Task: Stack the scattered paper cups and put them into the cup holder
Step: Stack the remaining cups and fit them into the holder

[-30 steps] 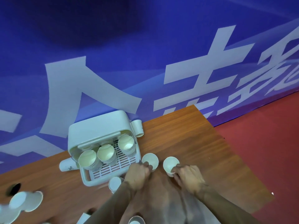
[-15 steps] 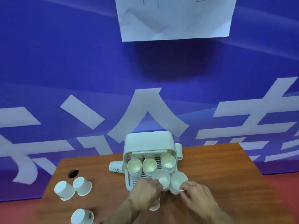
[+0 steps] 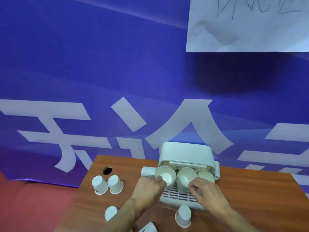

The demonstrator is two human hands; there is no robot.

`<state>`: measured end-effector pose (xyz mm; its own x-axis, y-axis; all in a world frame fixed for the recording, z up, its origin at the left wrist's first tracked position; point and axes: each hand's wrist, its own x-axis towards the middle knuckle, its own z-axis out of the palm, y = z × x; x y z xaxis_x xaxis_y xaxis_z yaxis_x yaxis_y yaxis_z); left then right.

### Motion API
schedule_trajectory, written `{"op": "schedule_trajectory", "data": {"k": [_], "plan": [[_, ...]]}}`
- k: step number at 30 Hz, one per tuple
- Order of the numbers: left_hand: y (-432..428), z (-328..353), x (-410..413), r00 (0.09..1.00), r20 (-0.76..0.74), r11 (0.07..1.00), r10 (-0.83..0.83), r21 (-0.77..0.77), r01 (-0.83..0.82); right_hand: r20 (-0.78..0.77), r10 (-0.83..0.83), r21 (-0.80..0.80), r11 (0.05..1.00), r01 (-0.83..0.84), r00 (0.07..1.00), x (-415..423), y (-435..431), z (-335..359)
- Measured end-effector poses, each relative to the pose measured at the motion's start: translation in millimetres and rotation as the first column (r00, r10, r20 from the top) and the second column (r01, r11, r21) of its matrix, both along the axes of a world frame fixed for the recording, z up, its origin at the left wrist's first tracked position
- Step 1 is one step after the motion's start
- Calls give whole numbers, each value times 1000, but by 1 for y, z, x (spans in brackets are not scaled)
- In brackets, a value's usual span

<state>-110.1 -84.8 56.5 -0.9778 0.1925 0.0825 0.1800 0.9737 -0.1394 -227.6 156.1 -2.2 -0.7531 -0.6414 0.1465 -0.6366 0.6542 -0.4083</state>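
The white cup holder [image 3: 186, 152] stands on the wooden table [image 3: 250, 195] with its slotted tray facing me. My left hand [image 3: 147, 190] pinches the rim of a white paper cup [image 3: 164, 175] over the holder's left side. My right hand [image 3: 206, 193] grips a second cup [image 3: 185, 177] over the middle of the tray. A further cup stack [image 3: 206, 176] sits at the holder's right. Loose cups lie on the table: two upside down at left [image 3: 99, 185] [image 3: 115, 184], one by my left forearm [image 3: 110, 213], one in front of the tray [image 3: 183, 216].
One cup lies on its side [image 3: 147, 171] left of the holder and another shows at the bottom edge [image 3: 148, 227]. A round cable hole [image 3: 107, 170] is in the table's far left corner. A blue banner with a white paper sheet [image 3: 247, 24] hangs behind. Red floor surrounds the table.
Both hands lifted their cups from the table in front of the holder and carried them over its tray. The camera view swung left and upward.
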Motion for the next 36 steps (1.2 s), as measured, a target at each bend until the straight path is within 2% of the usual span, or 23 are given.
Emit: {"op": "schedule_trajectory", "data": {"k": [11,16,22,29,36], "plan": [[3,-9,-16,999,-15,998,36,42,-35,-100,18,66,998,-12,995,0,4,12],[2,-23,-21,998,-63,995,21,100,-15,-85,-23,-64,998,17,996,6,5,-1],[-5,-49,-21,994,-109,986,-33,161,50,-145,42,-169,983,-67,988,15,4,-32],[0,-59,-25,999,30,988,-43,147,38,-189,76,-181,977,-111,979,5,0,-55],[-1,-70,-33,997,78,986,-1,164,-12,-173,103,-152,980,-130,980,-3,-4,-68]]}}
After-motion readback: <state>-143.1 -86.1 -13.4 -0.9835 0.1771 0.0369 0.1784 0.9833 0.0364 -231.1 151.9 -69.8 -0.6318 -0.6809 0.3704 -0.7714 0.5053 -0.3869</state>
